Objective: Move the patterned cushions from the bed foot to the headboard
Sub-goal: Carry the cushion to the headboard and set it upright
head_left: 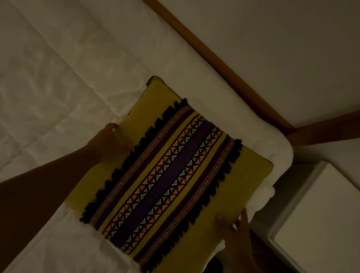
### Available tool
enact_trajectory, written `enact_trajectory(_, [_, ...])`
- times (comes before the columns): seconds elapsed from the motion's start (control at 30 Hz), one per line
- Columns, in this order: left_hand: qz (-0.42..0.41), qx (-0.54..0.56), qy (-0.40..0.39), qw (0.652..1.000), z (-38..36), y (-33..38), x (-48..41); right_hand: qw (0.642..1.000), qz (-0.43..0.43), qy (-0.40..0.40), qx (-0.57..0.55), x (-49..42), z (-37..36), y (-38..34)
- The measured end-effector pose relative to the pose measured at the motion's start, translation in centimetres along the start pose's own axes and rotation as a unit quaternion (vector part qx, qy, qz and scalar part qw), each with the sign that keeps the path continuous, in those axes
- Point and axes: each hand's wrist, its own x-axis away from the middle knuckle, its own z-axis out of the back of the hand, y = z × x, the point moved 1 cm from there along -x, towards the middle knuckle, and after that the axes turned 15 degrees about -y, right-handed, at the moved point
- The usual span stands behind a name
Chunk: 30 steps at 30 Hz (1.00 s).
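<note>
A yellow patterned cushion [170,175] with purple woven stripes and black fringe lies over a white pillow [270,146] at the corner of the bed. My left hand [109,139] grips the cushion's left edge, fingers curled over it. My right hand [234,228] holds its lower right edge from the side. The room is dim. Only one patterned cushion is in view.
A white quilted duvet [46,80] covers the bed to the left. A wooden headboard rail [198,42] runs diagonally along the pale wall [298,37]. A white bedside table [327,216] stands to the right, close to my right hand.
</note>
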Motion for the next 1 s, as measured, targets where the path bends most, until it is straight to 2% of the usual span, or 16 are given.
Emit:
enact_trajectory(0.1, [0.01, -0.011, -0.024, 1.0, 0.6, -0.2, -0.9, 0.998, -0.058, -0.022, -0.031, -0.2, -0.3, 0.9])
enact_trajectory(0.23, [0.011, -0.035, -0.055, 0.998, 1.0, 0.7, -1.9, 0.994, -0.077, -0.029, -0.069, -0.8, -0.3, 0.5])
enact_trajectory(0.47, [0.026, 0.079, -0.07, 0.994, 0.2, 0.8, -2.0, 0.985, -0.094, -0.051, -0.135, -1.8, 0.3, -0.5])
enact_trajectory(0.73, [-0.034, 0.137, -0.085, 0.986, 1.3, 4.3, 0.8, 0.981, -0.039, -0.042, -0.185, -0.1, 0.7, -4.1])
enact_trajectory(1.0, [-0.149, 0.196, -0.065, 0.967, 2.9, 13.2, 3.2, 0.98, 0.085, -0.034, -0.176, -0.1, 3.8, -12.9])
